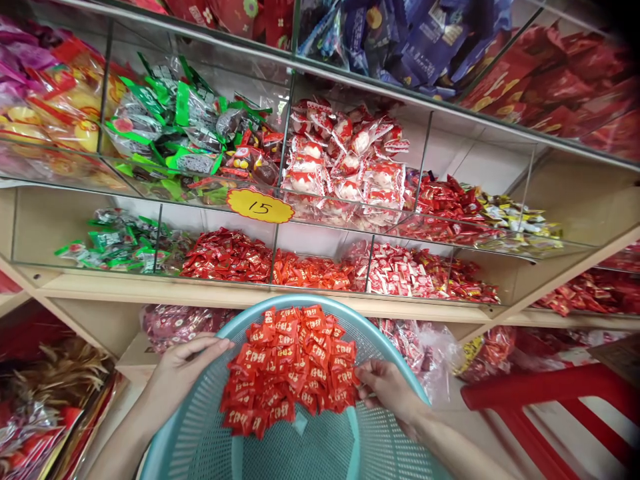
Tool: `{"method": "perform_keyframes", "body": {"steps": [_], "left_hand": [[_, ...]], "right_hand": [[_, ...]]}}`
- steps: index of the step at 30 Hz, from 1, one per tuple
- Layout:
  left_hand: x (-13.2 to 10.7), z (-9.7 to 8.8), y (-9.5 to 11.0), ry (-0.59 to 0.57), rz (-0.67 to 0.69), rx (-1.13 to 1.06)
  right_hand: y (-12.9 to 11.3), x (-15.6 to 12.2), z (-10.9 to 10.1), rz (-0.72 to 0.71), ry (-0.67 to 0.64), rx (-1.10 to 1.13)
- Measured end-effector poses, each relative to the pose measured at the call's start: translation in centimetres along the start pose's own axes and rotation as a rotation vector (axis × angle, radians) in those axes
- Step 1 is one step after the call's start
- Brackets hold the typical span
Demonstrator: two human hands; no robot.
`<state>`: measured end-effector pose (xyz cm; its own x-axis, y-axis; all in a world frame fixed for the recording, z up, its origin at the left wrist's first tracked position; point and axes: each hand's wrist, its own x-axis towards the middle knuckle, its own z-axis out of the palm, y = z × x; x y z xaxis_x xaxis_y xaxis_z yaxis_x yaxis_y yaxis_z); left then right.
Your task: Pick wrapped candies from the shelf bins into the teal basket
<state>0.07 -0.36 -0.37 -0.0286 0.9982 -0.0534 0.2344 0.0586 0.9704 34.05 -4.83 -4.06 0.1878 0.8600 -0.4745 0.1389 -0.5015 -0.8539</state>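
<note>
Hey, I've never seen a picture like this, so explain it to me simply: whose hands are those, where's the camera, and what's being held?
There's no machine here, just one person's bare hands. The single picture comes from a camera on that person's head, looking forward and down.

In front is a teal basket with a pile of red packets inside. The left hand is open at the basket's left side, with nothing visible in it. The right hand has its fingers curled at the packets' right edge; whether they grip one is hard to tell.

Beyond the basket, shelves with clear dividers hold many small wrapped items, and a yellow tag reads 15.
</note>
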Motion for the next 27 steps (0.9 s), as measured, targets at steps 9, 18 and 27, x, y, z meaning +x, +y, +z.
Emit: {"method": "perform_keyframes", "body": {"steps": [9, 18, 27], "left_hand": [[-0.2, 0.1, 0.6, -0.008, 0.012, 0.043], [0.0, -0.1, 0.1, -0.010, 0.004, 0.040], [0.0, -0.2, 0.0, -0.013, -0.042, 0.013]], "right_hand": [[0.2, 0.8, 0.3, 0.056, 0.009, 0.049], [-0.1, 0.2, 0.6, -0.010, 0.020, -0.021], [-0.1, -0.4, 0.6, -0.109, 0.073, -0.122]]}}
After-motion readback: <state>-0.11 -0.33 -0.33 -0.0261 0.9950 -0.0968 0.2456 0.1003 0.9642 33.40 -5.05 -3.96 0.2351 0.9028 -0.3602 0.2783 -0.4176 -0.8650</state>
